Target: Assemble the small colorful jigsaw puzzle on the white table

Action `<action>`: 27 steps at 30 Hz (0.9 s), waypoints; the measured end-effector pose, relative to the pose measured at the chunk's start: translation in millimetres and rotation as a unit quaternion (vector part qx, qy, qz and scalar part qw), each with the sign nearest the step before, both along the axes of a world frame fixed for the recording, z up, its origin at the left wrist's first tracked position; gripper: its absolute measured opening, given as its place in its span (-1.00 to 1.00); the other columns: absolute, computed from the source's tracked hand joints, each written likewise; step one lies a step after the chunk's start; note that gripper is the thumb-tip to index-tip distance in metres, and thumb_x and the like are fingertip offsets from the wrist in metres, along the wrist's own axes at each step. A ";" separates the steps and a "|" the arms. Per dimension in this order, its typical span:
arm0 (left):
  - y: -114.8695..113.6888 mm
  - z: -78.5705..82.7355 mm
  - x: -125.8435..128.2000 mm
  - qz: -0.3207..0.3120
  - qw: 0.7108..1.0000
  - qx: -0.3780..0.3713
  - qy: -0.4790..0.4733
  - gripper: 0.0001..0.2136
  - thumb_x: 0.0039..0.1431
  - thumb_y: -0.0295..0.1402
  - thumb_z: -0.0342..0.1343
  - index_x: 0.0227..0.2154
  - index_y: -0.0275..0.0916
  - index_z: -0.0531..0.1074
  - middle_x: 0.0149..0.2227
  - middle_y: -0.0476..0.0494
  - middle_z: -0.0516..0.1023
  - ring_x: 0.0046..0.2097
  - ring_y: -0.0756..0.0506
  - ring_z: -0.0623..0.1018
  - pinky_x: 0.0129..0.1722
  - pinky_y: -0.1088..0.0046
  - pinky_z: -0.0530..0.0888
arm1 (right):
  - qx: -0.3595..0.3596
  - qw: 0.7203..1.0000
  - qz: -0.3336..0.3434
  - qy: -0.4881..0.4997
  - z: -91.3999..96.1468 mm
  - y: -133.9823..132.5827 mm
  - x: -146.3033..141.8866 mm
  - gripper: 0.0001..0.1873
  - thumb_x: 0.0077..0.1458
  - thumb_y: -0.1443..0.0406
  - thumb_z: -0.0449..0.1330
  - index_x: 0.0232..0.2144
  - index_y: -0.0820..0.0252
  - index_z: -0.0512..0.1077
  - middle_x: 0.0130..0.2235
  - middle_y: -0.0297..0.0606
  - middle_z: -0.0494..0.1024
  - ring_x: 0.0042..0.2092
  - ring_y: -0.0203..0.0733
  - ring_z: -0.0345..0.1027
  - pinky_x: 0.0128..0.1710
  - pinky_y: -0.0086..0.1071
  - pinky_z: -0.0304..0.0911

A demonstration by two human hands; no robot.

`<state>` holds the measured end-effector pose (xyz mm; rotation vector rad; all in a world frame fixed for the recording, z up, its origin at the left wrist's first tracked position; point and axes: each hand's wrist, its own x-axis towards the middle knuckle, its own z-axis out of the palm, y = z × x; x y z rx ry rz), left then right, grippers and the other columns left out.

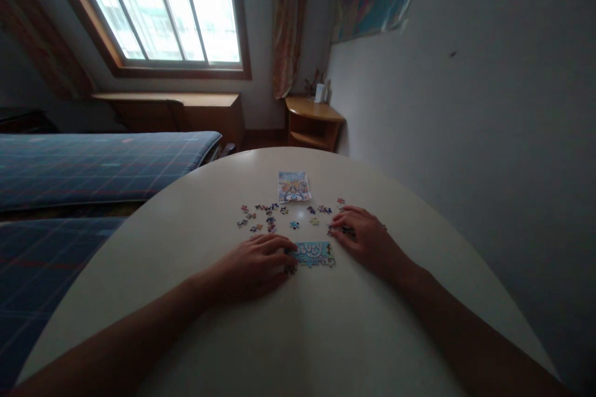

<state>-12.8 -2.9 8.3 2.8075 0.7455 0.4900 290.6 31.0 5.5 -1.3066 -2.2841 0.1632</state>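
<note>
A joined strip of jigsaw puzzle (314,253) with pale lettering on blue lies in front of me, its lower edge showing knobs. The fingers of my left hand (254,263) rest spread over its left end and hide that part. A puzzle piece (291,270) peeks out below those fingertips. To the right, my right hand (365,232) lies with fingers apart over several dark loose pieces (347,231), partly covering them. Beyond the strip are more loose pieces, among them a blue piece (294,224) and a yellowish piece (315,221).
A small printed picture sheet (293,186) lies behind the pieces on the round white table (209,189). Left of the table is a seat with blue plaid cushions (93,164). A wooden corner stand (314,110) is at the back, and a wall (488,136) runs along the right.
</note>
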 end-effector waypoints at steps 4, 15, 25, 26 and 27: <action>0.3 -1.0 0.2 -0.006 1.000 0.009 0.007 -0.73 0.31 -0.41 0.07 0.05 -0.11 0.41 0.16 -0.17 0.43 0.16 -0.17 0.45 0.15 0.15 0.43 | 0.014 1.000 -0.001 -0.003 -2.2 1.8 1.0 -0.79 0.20 0.23 0.21 -0.14 0.12 0.54 -0.08 -0.14 0.61 0.13 0.02 0.34 0.15 0.00 0.24; -0.1 0.7 0.5 -0.016 1.000 0.013 0.003 -0.68 0.29 -0.43 0.08 0.09 -0.08 0.40 0.19 -0.15 0.43 0.19 -0.18 0.43 0.17 0.13 0.42 | 0.005 1.000 -0.020 -0.010 -2.1 0.1 -0.5 -0.83 0.17 0.24 0.19 -0.20 0.14 0.51 -0.09 -0.08 0.54 0.05 0.05 0.35 0.12 -0.01 0.26; 0.0 -1.5 0.7 -0.012 1.000 0.019 0.006 -0.68 0.29 -0.43 0.07 0.09 -0.08 0.40 0.19 -0.15 0.42 0.19 -0.19 0.44 0.16 0.12 0.43 | -0.007 1.000 -0.005 -0.027 -6.2 -0.2 -2.3 -0.60 0.28 0.21 0.04 0.11 0.18 0.38 0.15 -0.05 0.47 0.25 0.05 0.23 0.25 0.04 0.12; -0.1 -1.2 1.0 -0.014 1.000 0.017 0.005 -0.67 0.29 -0.43 0.08 0.09 -0.08 0.40 0.19 -0.14 0.42 0.19 -0.19 0.43 0.16 0.12 0.43 | -0.009 0.999 0.003 -0.037 -7.4 0.0 -2.6 -0.55 0.30 0.21 0.01 0.19 0.14 0.32 0.22 -0.09 0.41 0.31 0.05 0.14 0.28 0.07 0.07; -0.2 -0.9 1.2 -0.015 1.000 0.014 0.004 -0.67 0.28 -0.44 0.08 0.09 -0.08 0.40 0.19 -0.14 0.42 0.19 -0.18 0.43 0.16 0.13 0.43 | -0.013 0.999 0.007 -0.048 -8.3 0.1 -2.7 -0.51 0.31 0.20 0.00 0.24 0.10 0.26 0.27 -0.13 0.36 0.35 0.06 0.06 0.29 0.10 0.03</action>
